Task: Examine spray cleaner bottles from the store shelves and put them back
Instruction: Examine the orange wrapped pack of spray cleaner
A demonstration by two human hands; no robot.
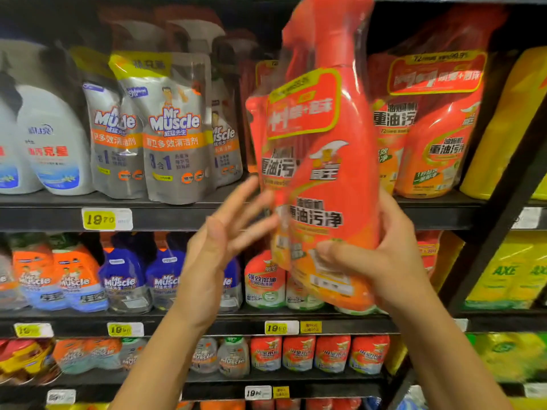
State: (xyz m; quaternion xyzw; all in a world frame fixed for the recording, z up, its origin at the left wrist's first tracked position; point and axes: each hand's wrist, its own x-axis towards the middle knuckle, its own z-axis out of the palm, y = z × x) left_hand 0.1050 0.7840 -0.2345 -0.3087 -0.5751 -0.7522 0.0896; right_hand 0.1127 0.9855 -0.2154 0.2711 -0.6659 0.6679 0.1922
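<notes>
A shrink-wrapped pack holding an orange-red spray cleaner bottle (322,161) and a refill stands upright in front of the upper shelf. My right hand (381,255) grips its lower end, thumb across the front, fingers behind. My left hand (228,232) hovers just left of the pack with fingers spread and straight; its fingertips are blurred and lie near the pack's left edge, and I cannot tell whether they touch it. A matching orange-red pack (429,125) stands on the shelf behind, to the right.
Grey Mr Muscle refill pouches (174,128) and white bottles (53,140) fill the upper shelf (177,217) on the left. Blue and orange spray bottles (124,279) line the shelf below. Yellow packs (509,270) stand in the right bay behind a black upright.
</notes>
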